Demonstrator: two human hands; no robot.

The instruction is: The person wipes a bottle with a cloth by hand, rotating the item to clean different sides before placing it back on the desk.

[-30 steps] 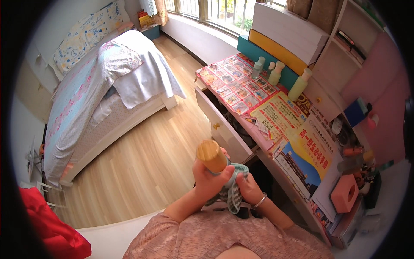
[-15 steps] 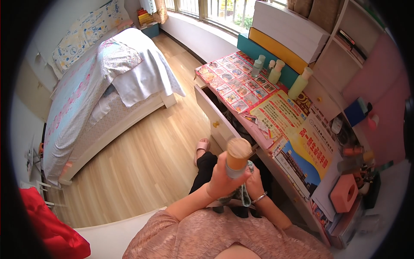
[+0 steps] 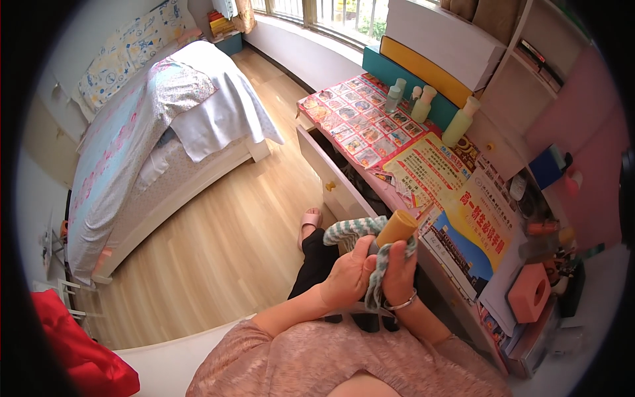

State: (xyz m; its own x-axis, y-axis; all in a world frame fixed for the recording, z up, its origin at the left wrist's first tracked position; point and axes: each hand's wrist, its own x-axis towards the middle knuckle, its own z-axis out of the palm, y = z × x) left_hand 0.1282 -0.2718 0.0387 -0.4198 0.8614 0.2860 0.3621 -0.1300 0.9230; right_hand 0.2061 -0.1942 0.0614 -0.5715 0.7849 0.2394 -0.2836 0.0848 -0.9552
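Note:
In front of my chest, my left hand [image 3: 349, 279] is closed round a cylinder-shaped bottle with a tan, wood-like lid [image 3: 399, 227]. The bottle tilts away to the right, and my fingers hide most of its grey body. A thick knitted strap [image 3: 354, 229] in pale green and white stripes loops out beyond the left hand. More of it hangs down between both hands. With a silver bangle on its wrist, my right hand [image 3: 399, 276] grips the strap against the bottle's right side. What lies under its fingers is partly hidden.
A desk on the right carries printed posters [image 3: 456, 198], pump bottles [image 3: 460, 122] and a pink box [image 3: 529, 292]. Its drawer [image 3: 334, 175] stands pulled out beyond my hands. A bed [image 3: 172, 178] is at the left, red cloth [image 3: 79, 344] at lower left.
The bottle has tipped from lid-toward-me to leaning right, and moved right. The striped strap has come up from below and now loops around beyond the hands.

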